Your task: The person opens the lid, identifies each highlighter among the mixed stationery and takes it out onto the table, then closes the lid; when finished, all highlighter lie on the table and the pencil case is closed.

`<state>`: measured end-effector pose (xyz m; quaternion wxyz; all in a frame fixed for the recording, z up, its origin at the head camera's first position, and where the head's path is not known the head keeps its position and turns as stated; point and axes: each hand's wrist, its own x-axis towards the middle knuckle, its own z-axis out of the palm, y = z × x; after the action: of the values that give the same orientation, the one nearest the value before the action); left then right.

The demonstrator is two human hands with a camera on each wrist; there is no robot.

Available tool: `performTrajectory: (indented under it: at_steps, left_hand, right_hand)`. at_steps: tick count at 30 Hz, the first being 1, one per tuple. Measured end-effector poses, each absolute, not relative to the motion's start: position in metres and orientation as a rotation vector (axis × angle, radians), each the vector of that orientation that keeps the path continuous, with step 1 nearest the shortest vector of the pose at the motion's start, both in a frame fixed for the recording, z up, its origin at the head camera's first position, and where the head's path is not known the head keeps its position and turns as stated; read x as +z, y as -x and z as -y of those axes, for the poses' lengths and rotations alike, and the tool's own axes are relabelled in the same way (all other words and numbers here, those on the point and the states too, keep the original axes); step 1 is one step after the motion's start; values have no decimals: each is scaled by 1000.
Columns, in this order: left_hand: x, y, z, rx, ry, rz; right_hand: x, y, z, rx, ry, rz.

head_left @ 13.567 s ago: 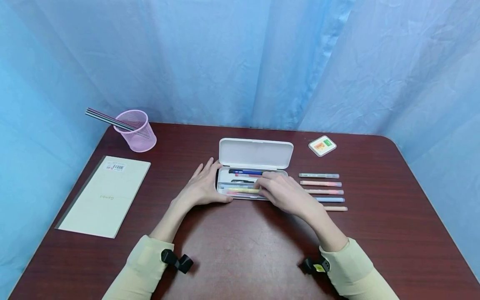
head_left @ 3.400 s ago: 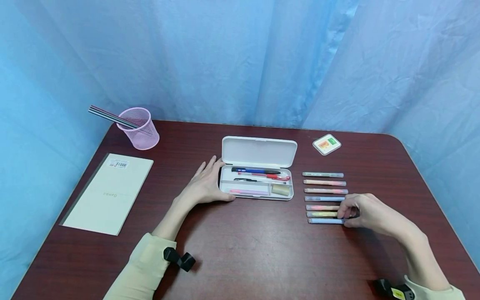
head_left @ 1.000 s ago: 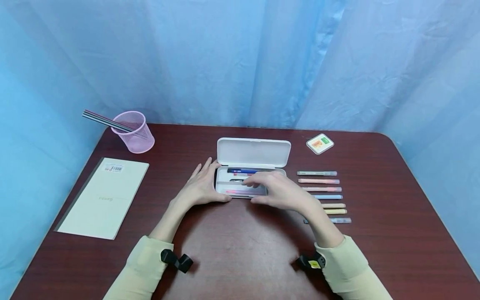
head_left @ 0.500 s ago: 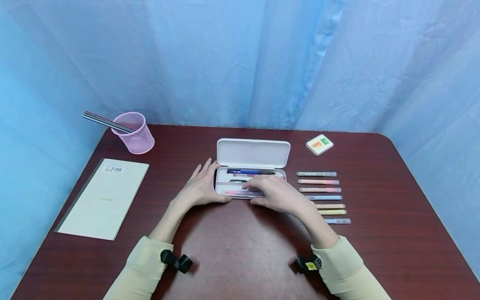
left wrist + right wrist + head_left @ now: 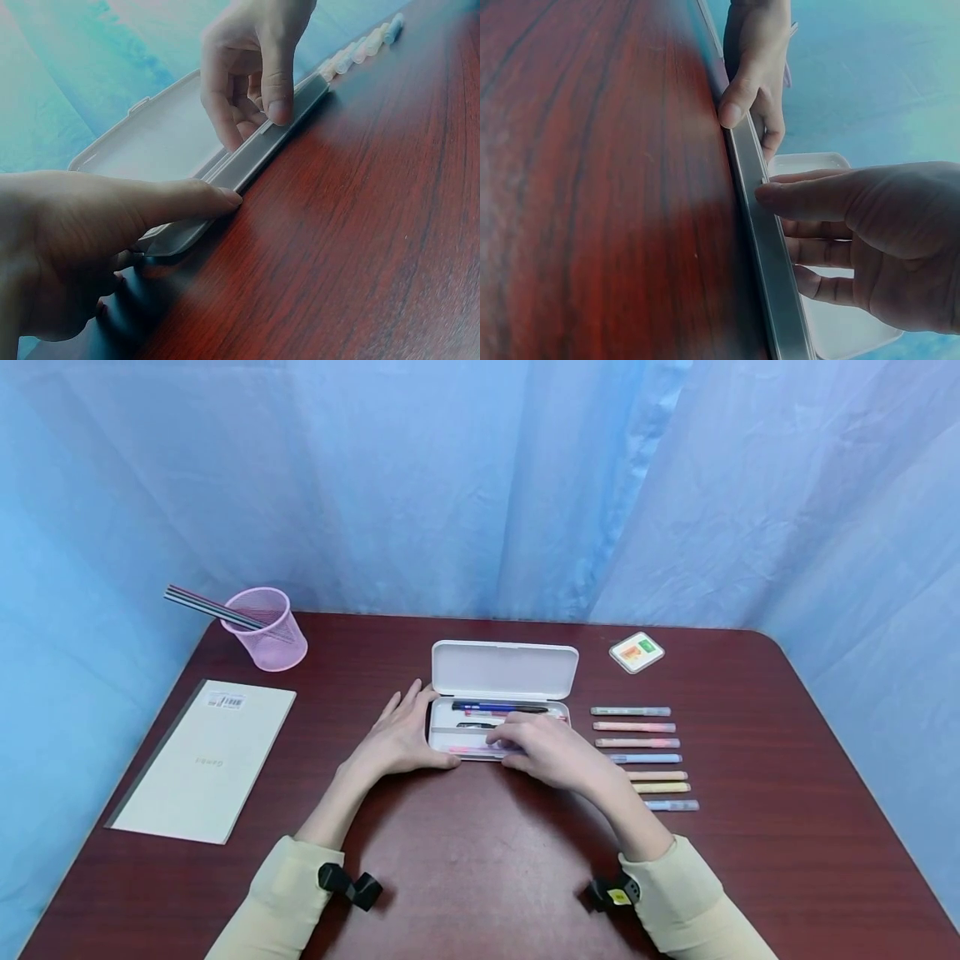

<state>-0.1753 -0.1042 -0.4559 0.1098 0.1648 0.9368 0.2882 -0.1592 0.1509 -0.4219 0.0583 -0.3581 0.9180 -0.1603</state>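
A white pencil case (image 5: pixel 504 670) lies with its lid up in the middle of the table. My left hand (image 5: pixel 397 739) steadies its left end, fingers spread behind and thumb along the front edge. My right hand (image 5: pixel 551 749) reaches into the front compartment over a pink-purple pen (image 5: pixel 474 750). In the right wrist view, the thumb of my right hand (image 5: pixel 885 232) lies at the case's front wall (image 5: pixel 769 247), with the other fingers inside. Whether they pinch the pen is hidden. A blue pen (image 5: pixel 495 706), a red pen and a black pen lie in the back compartment.
Several highlighters (image 5: pixel 637 743) lie in a column right of the case, partly behind my right forearm. A small white flat box (image 5: pixel 636 652) is behind them. At the left are a notebook (image 5: pixel 206 760) and a pink mesh cup (image 5: pixel 273 647) with striped sticks.
Earlier, my right hand set more highlighters in the column at the right, then came back to the case. Over the last second it has lowered onto the pink-purple pen. My left hand stays put.
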Motion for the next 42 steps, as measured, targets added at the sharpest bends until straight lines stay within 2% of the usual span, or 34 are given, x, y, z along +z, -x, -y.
performTrajectory:
  at_steps: [42]
  left_hand:
    - [-457,175,105,832,-483,-2766]
  right_hand:
    - [-423,156,-149,-499,1118,-2835]
